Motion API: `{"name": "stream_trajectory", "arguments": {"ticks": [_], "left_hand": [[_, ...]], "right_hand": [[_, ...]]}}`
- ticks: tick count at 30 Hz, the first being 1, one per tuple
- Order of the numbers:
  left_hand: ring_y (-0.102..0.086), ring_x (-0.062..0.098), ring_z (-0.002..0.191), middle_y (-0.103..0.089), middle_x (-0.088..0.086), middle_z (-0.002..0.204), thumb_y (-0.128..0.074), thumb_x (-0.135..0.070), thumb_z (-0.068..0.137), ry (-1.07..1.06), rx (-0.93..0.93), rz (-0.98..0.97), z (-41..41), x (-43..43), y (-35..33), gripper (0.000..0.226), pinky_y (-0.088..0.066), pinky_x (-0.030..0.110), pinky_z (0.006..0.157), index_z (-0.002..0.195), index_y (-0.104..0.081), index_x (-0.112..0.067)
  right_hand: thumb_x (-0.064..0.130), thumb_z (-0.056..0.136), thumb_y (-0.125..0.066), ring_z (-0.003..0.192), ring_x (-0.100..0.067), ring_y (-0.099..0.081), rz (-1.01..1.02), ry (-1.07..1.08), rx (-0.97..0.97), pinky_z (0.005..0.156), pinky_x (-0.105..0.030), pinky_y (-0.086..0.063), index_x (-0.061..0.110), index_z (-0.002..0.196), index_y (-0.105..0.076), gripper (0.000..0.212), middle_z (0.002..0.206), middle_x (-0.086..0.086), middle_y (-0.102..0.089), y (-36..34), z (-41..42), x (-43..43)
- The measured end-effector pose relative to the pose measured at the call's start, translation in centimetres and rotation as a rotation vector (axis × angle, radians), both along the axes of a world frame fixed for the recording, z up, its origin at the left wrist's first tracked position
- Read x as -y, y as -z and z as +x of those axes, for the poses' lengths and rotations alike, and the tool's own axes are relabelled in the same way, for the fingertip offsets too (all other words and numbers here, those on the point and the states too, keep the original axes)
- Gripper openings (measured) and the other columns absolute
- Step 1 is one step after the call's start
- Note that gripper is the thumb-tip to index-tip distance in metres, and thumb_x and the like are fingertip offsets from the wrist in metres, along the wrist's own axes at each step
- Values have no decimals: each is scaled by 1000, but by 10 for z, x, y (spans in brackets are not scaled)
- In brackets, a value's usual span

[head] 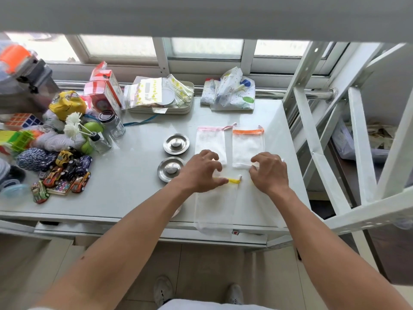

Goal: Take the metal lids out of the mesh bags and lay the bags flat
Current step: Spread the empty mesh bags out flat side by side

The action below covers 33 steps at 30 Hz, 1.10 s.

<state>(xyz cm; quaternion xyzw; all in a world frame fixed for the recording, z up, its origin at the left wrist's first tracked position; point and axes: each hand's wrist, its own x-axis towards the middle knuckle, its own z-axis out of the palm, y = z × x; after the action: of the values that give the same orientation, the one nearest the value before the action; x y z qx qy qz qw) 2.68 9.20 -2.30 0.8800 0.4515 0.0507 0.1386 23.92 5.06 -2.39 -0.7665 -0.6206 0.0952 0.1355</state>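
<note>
Head view: three white mesh bags flat on the white table [138,189]. Pink-trimmed mesh bag [210,143] and orange-trimmed mesh bag [248,146] lie side by side at the far end; yellow-trimmed mesh bag [214,206] is nearest, its bottom hanging over the table's front edge. Left hand [201,173] is on the yellow trim, fingers curled, thumb tip pressing the trim, not clamped. Right hand [269,171] sits just right of the yellow-trimmed bag, fingers curled and apart, tips near the orange bag's lower edge; can't tell whether they touch. Two round steel lids lie left of the bags: far lid [176,144], near lid [171,169] beside the left hand.
</note>
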Motion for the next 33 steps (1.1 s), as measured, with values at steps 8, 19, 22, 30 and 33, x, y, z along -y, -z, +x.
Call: {"name": "stream_trajectory", "arguments": {"ticks": [8,19,22,30,33], "left_hand": [[-32,30,139,-56,3,134,-62,-30,90,-3,-137,176,-7,-2,5,18,-31,40,109,98,-75,-20],[-47,32,126,-53,12,137,-53,-40,94,87,-110,225,13,39,4,39,-41,45,98,124,-58,-16],[-46,31,129,-52,12,140,-47,-45,96,176,-86,163,24,59,3,43,-40,45,102,128,-55,-17],[-26,32,143,-31,12,155,-39,-58,95,258,-115,38,57,101,12,58,-31,45,110,140,-40,-23],[-14,32,148,-20,13,161,-31,-55,99,240,-165,-2,59,106,16,56,-28,45,112,145,-34,-22]], "right_hand": [[17,84,-56,119,-40,-48,-68,216,-111,97,-43,-42,9,123,-62,40,128,-18,-57,-11,36,7],[26,77,-69,83,-33,-62,-282,381,-276,63,-32,-43,4,82,-59,25,80,-13,-64,-12,45,20],[17,72,-68,72,-31,-64,-268,385,-305,56,-29,-44,8,64,-54,18,69,-14,-66,-9,39,21],[4,66,-65,63,-32,-59,-285,389,-303,43,-26,-32,7,58,-48,19,53,-10,-53,-8,27,17],[14,70,-70,75,-30,-62,-196,388,-270,54,-28,-38,3,78,-58,18,70,-9,-60,-10,30,16]]}}
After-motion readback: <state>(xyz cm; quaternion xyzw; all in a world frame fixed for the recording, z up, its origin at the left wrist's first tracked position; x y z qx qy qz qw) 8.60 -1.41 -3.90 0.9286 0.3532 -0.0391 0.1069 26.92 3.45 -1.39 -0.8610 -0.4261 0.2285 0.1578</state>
